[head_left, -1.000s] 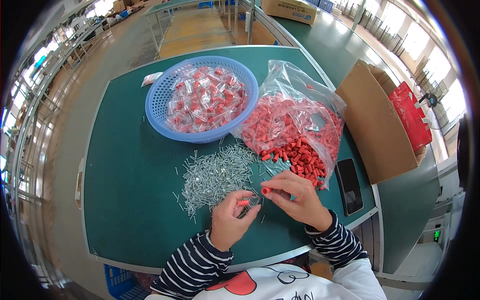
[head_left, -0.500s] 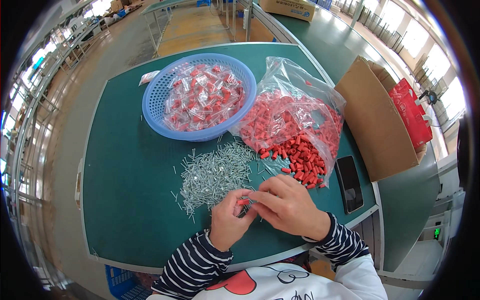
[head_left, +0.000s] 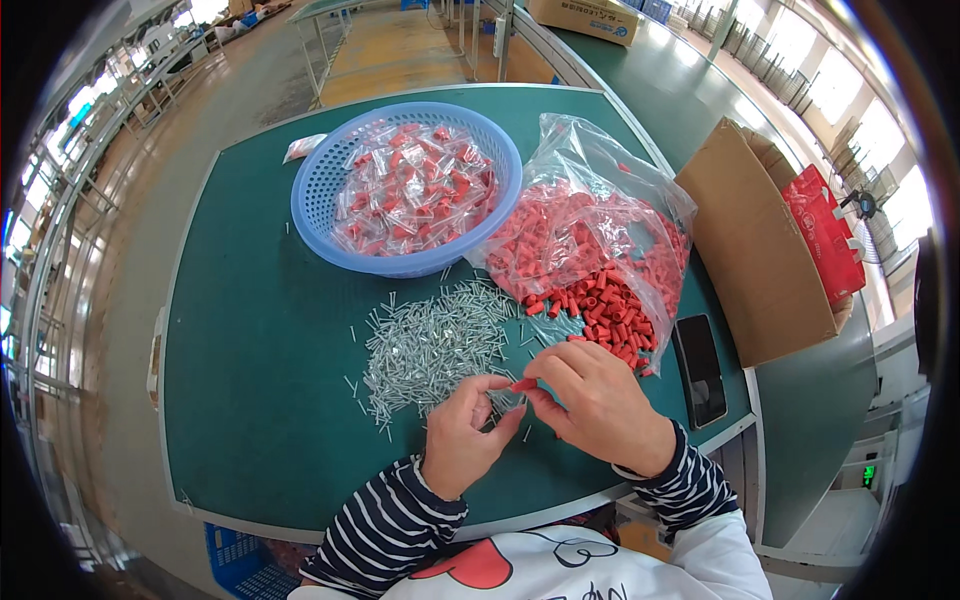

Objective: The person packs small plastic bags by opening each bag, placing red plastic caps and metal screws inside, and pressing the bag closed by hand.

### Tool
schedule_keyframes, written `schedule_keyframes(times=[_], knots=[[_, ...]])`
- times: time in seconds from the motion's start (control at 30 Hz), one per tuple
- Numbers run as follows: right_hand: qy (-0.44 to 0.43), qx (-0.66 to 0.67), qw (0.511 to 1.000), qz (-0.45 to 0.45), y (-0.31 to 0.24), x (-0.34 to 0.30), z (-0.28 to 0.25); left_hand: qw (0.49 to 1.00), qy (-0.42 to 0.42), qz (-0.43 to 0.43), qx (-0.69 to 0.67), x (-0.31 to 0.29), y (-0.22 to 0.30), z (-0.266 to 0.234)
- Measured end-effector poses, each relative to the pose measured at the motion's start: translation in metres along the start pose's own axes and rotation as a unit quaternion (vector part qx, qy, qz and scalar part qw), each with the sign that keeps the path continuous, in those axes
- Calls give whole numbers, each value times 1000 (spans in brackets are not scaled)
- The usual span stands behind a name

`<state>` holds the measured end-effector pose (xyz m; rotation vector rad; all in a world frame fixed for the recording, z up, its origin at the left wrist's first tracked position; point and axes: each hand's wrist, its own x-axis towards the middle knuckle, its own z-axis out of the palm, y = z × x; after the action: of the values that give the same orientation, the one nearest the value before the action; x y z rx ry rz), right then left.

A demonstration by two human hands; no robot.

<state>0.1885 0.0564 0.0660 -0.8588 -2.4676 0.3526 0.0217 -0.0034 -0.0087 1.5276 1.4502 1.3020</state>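
Over the near part of the table, my right hand (head_left: pixel 603 408) pinches a small red plastic cap (head_left: pixel 523 385) between thumb and fingertips. My left hand (head_left: pixel 463 432) faces it with curled fingers; its index fingertip meets the cap's left end, while the thumb stays a little apart. Whether anything else lies inside the left hand's fingers is hard to make out. Just beyond my hands spreads a heap of silver screws (head_left: pixel 432 345). Loose red caps (head_left: pixel 618 325) spill from a large clear plastic bag (head_left: pixel 590 215) on the right.
Behind the screws stands a blue perforated basket (head_left: pixel 308 205) filled with small clear packets (head_left: pixel 415 190) of red pieces. A black phone (head_left: pixel 700 370) lies by the right edge, beside an open cardboard box (head_left: pixel 755 250) with a red bag (head_left: pixel 822 235). A blue crate (head_left: pixel 240 565) sits below the table.
The red cap, earlier down within my left hand's fingers, is now higher and further right, in my right fingertips. My left thumb and index finger have spread apart.
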Motion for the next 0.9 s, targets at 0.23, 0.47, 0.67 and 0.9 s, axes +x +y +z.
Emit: schedule_keyframes(times=[0.23, 0.47, 0.67, 0.9], knots=[[-97, -68, 993, -16, -8, -3, -3, 1000, -2, 2, 0, 0, 2, 2], [-89, 26, 996, -11, 4, -32, -21, 1000, 23, 4, 12, 1, 3, -3], [-243, 78, 965, 54, 3, -80, 5, 1000, 6, 26, 10, -1, 5, 0], [-130, 103, 984, 64, 2, -67, -1, 999, -13, 35, 18, -3, 3, 1]])
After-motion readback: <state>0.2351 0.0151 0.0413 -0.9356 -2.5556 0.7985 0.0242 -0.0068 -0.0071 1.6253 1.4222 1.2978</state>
